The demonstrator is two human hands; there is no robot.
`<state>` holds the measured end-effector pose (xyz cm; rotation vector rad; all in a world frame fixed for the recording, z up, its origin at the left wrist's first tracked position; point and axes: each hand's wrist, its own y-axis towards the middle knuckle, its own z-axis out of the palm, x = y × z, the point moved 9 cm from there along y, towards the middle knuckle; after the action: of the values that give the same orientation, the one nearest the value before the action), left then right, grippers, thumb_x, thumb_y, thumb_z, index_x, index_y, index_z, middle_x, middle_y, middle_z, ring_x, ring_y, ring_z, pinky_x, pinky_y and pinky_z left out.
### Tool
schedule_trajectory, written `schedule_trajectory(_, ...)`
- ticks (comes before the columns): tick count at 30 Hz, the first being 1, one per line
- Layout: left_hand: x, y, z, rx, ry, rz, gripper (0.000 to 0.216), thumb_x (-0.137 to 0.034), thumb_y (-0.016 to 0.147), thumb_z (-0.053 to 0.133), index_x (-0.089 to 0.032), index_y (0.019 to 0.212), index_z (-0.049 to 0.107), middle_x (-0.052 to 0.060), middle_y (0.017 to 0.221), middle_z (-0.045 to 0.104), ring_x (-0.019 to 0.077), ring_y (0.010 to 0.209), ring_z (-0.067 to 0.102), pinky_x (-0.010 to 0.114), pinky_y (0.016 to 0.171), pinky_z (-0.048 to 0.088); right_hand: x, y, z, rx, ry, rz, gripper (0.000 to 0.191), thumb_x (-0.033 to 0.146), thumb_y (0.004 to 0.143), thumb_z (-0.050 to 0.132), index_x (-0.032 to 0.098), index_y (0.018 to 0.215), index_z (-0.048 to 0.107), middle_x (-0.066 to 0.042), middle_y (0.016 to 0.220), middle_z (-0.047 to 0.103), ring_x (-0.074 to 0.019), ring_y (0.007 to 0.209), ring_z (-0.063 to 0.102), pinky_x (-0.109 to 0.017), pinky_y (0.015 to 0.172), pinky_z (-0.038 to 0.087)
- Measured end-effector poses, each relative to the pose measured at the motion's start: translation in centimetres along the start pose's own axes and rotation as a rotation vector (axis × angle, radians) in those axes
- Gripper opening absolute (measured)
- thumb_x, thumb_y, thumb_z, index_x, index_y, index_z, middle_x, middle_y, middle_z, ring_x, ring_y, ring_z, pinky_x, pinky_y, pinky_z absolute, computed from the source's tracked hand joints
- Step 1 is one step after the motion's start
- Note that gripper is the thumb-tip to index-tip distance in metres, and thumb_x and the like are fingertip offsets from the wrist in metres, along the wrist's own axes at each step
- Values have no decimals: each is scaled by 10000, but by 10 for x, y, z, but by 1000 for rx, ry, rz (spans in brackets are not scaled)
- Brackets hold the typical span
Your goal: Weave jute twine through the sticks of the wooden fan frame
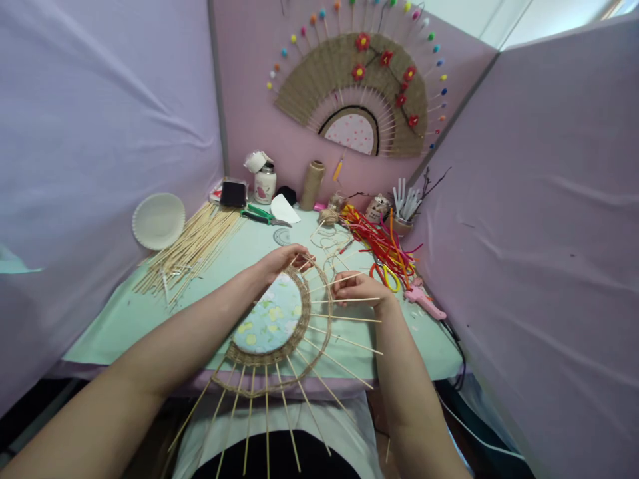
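A half-round fan frame (pixel 303 313) of woven brown twine, with a blue-and-yellow flowered cloth centre (pixel 272 316), is held out over the table's near edge. Thin wooden sticks (pixel 267 426) spread from it like rays, and an outer ring of twine (pixel 327 332) crosses them. My left hand (pixel 292 261) grips its far edge with curled fingers. At the right side of the ring, my right hand (pixel 360 289) has its fingers pinched together among the sticks; what they hold is hidden. Loose twine (pixel 327 243) lies just beyond both hands.
Bamboo sticks (pixel 194 243) and a white bowl (pixel 158 221) are at left. Green-handled pliers (pixel 262 214), a twine spool (pixel 313 185) and a jar (pixel 265 183) stand behind. Red-orange pipe cleaners (pixel 374 236), scissors (pixel 387 276) and a pink glue gun (pixel 424 301) lie right. A decorated fan (pixel 339 73) hangs behind.
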<state>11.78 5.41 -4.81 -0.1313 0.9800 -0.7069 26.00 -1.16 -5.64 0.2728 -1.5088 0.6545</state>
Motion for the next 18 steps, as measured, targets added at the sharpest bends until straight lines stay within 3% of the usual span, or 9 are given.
schedule_trajectory(8,2,1,-1,-1,-5,-3,68,-118,727,607,-136,662,602,84,680,684,125,624,641,166,545,530,-10,9,32,161,-59,62,452,431,551,864,132,756,593,17,670,636,-90,547,575,-198,503,457)
schedule_trajectory(18,2,5,-5,-13,-40,10,68,-100,702,635,-147,669,598,51,628,651,149,658,663,187,555,541,-7,9,33,115,-183,48,322,424,701,765,154,756,597,26,659,606,-87,547,545,-202,507,442)
